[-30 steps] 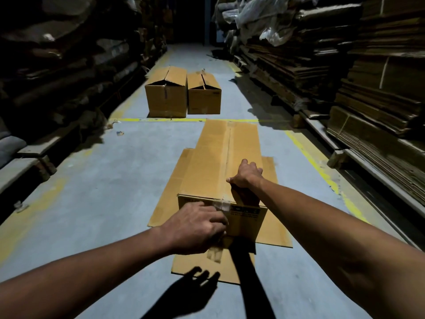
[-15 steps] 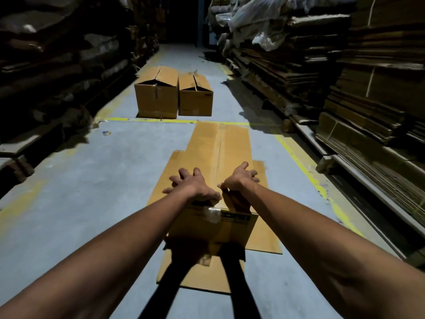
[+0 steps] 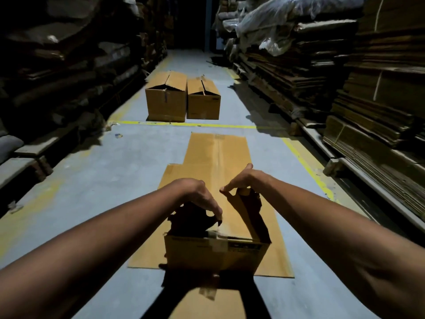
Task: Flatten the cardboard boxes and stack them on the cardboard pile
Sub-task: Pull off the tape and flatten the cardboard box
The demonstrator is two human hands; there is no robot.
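While half a second ago both hands lay close together on the box's taped seam, they are now apart: the left hand (image 3: 199,196) curls its fingers down onto the left flap, the right hand (image 3: 241,180) pinches the right flap's edge. The box (image 3: 216,250), seemingly being split open at the top, stands on the flat pile (image 3: 218,157) on the floor; that looks like the start of flattening. Two more boxes (image 3: 181,97) wait far beyond the yellow line (image 3: 230,126). Shadow hides the left fingertips and the box's inside; stacks on both sides are dim.
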